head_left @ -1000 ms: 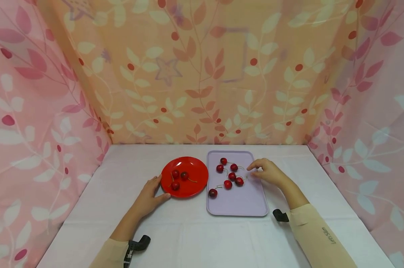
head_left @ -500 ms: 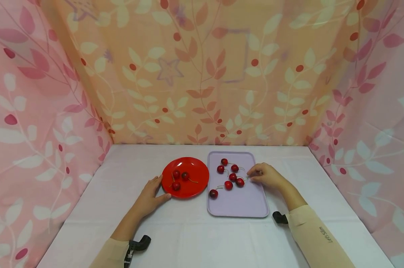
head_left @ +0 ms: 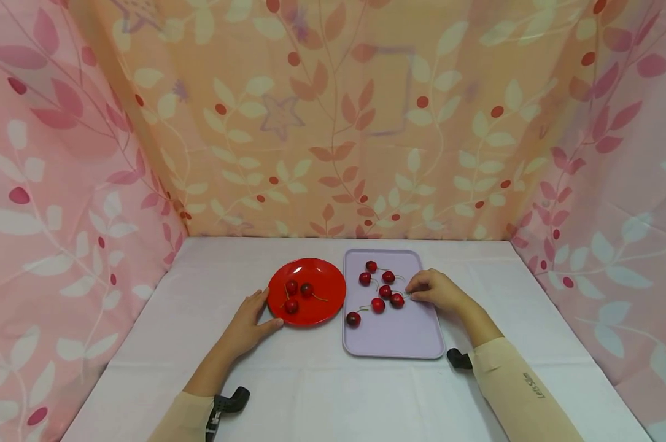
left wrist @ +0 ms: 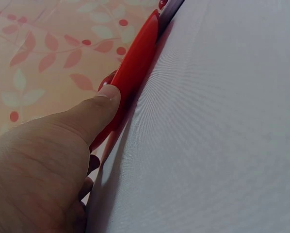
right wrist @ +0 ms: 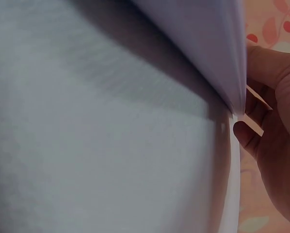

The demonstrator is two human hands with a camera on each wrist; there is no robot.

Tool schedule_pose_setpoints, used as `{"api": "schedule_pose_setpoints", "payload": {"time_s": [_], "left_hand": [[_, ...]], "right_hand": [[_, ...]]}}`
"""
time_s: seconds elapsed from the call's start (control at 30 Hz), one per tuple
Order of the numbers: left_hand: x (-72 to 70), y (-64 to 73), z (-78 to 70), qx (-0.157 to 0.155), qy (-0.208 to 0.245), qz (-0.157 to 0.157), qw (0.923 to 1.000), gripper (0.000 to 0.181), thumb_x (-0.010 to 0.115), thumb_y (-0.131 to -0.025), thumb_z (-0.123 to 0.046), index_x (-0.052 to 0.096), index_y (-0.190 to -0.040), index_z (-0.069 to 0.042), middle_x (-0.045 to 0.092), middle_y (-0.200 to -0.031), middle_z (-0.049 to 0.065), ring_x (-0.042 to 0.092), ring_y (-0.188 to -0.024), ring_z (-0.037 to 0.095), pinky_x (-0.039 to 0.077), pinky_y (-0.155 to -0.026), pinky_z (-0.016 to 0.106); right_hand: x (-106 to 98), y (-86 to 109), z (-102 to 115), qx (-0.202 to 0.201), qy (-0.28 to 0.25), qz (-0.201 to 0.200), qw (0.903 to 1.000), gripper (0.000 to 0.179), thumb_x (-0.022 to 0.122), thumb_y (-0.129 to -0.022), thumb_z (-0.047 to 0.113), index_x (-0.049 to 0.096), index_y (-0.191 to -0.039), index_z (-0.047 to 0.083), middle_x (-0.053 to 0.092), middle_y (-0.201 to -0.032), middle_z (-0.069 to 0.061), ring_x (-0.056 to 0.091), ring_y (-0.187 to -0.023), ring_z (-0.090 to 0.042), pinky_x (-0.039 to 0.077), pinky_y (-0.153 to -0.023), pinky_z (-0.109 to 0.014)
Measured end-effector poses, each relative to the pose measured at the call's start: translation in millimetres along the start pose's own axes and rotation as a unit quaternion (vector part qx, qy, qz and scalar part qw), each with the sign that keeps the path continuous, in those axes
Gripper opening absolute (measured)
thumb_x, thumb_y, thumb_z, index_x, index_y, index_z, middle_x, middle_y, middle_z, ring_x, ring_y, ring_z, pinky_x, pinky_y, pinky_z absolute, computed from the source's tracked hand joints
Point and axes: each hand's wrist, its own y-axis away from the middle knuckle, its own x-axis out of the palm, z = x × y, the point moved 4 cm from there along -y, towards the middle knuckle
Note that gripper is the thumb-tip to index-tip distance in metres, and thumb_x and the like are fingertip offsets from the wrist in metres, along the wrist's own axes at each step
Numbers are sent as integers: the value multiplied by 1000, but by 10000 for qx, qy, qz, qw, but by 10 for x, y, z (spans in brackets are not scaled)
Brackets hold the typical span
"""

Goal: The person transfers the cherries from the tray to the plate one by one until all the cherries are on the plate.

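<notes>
My left hand [head_left: 248, 325] rests against the left rim of a round red plate [head_left: 324, 273], fingers fairly straight and thumb spread along the near edge. The left wrist view shows its thumb [left wrist: 104, 104] touching the plate's side. Three dark red cherries with stems lie on the plate, one of them a cherry [head_left: 307, 289] with its stem to the right. Over the right edge of a lilac tray [head_left: 393, 341], my right hand [head_left: 437, 290] pinches the thin stem of a cherry [head_left: 397, 301]. That cherry sits on the tray. In the right wrist view the tray hides the fingertips.
Several other cherries lie on the tray, including one cherry [head_left: 353, 319] near its left edge and one cherry [head_left: 371, 266] toward the back. Plate and tray stand side by side on a white tablecloth [head_left: 310, 393]. Patterned curtains [head_left: 333, 123] enclose the back and sides.
My right hand has come down and slightly left, its spread thumb and finger closing at the cherry's stem. My left hand stays at the plate. The cherries lie as before.
</notes>
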Motion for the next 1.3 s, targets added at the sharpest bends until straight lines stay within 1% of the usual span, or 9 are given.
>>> {"api": "schedule_pose_setpoints", "payload": {"time_s": [0.17,0.27,0.43,0.57,0.63,0.73,0.87,0.97,1.3], "left_hand": [[-4,6,-7,6,-21,-14,10000,99,77,-87,-54,29,-163,-12,34,-166,12,19,-156,41,22,-119,65],[-3,10,-5,19,-26,-39,10000,98,77,-87,-54,30,-163,-12,34,-166,13,19,-155,42,23,-119,66],[5,6,2,58,-5,-43,10000,98,76,-87,-55,30,-162,-12,34,-165,13,20,-155,43,23,-118,67],[13,2,22,41,-61,-10,10000,100,75,-87,-57,29,-163,-12,33,-166,14,19,-155,44,23,-118,67],[14,-4,28,11,-49,-5,10000,100,75,-87,-57,29,-163,-13,32,-166,14,19,-155,43,24,-118,67],[16,-9,38,4,-61,-12,10000,100,75,-86,-58,28,-163,-13,32,-166,14,20,-155,43,25,-117,67],[24,-12,49,29,-78,-18,10000,100,75,-87,-58,28,-163,-14,33,-166,13,21,-155,41,26,-117,67],[32,-16,54,18,-61,-13,10000,101,75,-86,-59,28,-163,-15,33,-166,12,21,-155,41,27,-117,66],[27,-26,64,9,-52,-1,10000,101,75,-86,-58,27,-164,-16,32,-167,12,20,-156,40,26,-118,65]], "right_hand": [[-2,-3,17,-96,78,-62,9999,13,83,-83,8,81,-91,18,75,-96,7,60,-99,-14,44,-92,-32],[-8,5,23,-65,205,-136,9997,11,83,-84,12,80,-90,21,74,-92,10,57,-94,-13,43,-88,-32],[-24,31,1,422,244,-177,9987,8,84,-86,19,80,-90,25,73,-85,13,54,-89,-11,43,-85,-31],[-50,56,2,686,271,-165,9971,4,82,-88,24,80,-90,22,70,-89,7,55,-91,-14,46,-87,-34],[-69,66,15,771,276,-177,9965,7,81,-89,27,79,-91,19,68,-91,4,55,-92,-16,46,-87,-37],[-104,74,53,815,347,-242,9958,10,80,-91,28,79,-91,18,66,-91,3,55,-92,-17,45,-86,-37],[-168,92,145,650,433,-387,9962,4,79,-90,21,80,-93,17,67,-90,2,56,-90,-17,45,-83,-37],[-213,105,220,563,407,-477,9964,4,79,-90,17,80,-94,16,67,-89,1,56,-89,-18,45,-82,-37],[-318,70,393,705,340,-623,9950,9,79,-90,22,80,-97,16,67,-94,-1,56,-95,-22,46,-85,-41]]}}
